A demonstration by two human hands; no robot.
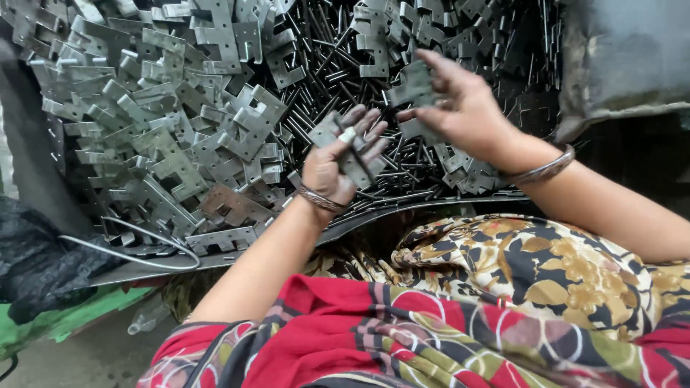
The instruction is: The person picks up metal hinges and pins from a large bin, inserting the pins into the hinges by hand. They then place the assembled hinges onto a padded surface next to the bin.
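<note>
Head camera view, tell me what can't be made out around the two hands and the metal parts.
- Left hand: the flat metal plate it holds is partly covered by its fingers.
- Right hand: motion-blurred, so its grip on the second plate is unclear.
- Pile of plates: cut off by the top edge.
- Thin dark pins: too small to count.

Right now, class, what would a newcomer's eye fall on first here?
The heap of grey metal plates filling the upper left, with dark pins strewn beside it. At centre, the left hand holds a plate and pin, and the right hand lifts another plate just above.
</note>
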